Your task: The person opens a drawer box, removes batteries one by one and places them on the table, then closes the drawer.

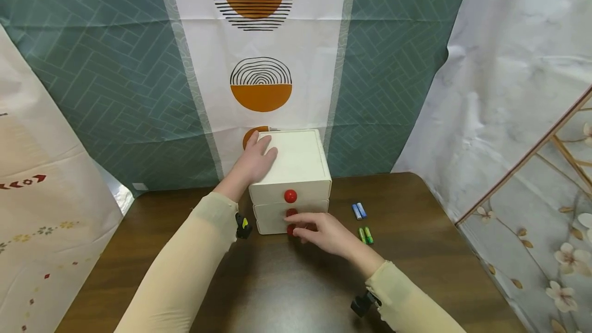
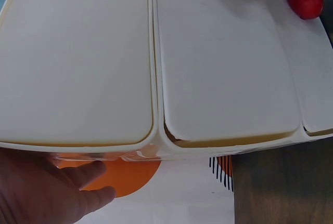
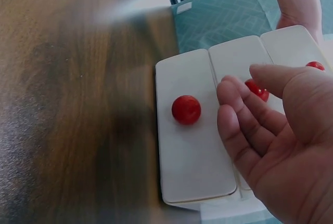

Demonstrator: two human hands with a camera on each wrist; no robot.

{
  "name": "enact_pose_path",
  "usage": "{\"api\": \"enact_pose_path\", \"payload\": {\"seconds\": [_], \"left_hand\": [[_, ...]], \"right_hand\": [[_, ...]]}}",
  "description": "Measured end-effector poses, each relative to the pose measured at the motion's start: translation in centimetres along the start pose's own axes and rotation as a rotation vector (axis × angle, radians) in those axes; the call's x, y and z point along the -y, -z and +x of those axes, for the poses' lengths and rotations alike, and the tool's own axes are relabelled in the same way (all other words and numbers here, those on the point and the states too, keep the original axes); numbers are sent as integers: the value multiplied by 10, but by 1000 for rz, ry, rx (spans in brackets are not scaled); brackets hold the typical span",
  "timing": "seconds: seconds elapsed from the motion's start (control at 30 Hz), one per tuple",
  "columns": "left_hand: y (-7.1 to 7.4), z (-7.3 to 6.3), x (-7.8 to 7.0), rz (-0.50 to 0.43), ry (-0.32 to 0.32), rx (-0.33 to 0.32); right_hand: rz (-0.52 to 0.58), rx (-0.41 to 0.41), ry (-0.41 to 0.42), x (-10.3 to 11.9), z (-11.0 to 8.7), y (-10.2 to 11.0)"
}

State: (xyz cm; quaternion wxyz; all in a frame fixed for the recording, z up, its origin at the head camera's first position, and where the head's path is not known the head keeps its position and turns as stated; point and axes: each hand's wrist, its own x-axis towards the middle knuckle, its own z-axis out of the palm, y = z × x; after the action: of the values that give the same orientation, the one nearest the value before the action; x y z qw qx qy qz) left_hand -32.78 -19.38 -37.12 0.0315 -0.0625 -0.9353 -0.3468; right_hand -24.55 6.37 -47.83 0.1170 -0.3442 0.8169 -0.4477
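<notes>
A small cream drawer chest (image 1: pixel 296 163) stands at the back of the dark wooden table (image 1: pixel 277 287). Its three drawers each carry a red knob: top knob (image 1: pixel 290 196), middle knob (image 1: pixel 291 213), bottom knob (image 1: pixel 290 229). My left hand (image 1: pixel 258 158) rests flat on the chest's top near its far left corner, and the same hand (image 2: pixel 52 193) shows behind the chest in the left wrist view. My right hand (image 1: pixel 314 227) hovers in front of the lower drawers with relaxed fingers (image 3: pixel 244 115), holding nothing, just beside the bottom knob (image 3: pixel 186 109).
Two blue-and-white batteries (image 1: pixel 358 210) and two green batteries (image 1: pixel 365 235) lie on the table right of the chest. Patterned cloth backdrops hang behind and on both sides. Bare wood stretches in front of the chest.
</notes>
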Motion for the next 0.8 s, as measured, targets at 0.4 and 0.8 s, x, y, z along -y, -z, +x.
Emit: {"api": "enact_pose_path", "payload": {"seconds": [0.4,0.8], "left_hand": [[-2,2,-1,13,5,-4],[-2,1,-3,-7,14,-2]], "right_hand": [[-82,29,-45,-13,-1,-4],[-225,9,-39,-21,7,-12]]}}
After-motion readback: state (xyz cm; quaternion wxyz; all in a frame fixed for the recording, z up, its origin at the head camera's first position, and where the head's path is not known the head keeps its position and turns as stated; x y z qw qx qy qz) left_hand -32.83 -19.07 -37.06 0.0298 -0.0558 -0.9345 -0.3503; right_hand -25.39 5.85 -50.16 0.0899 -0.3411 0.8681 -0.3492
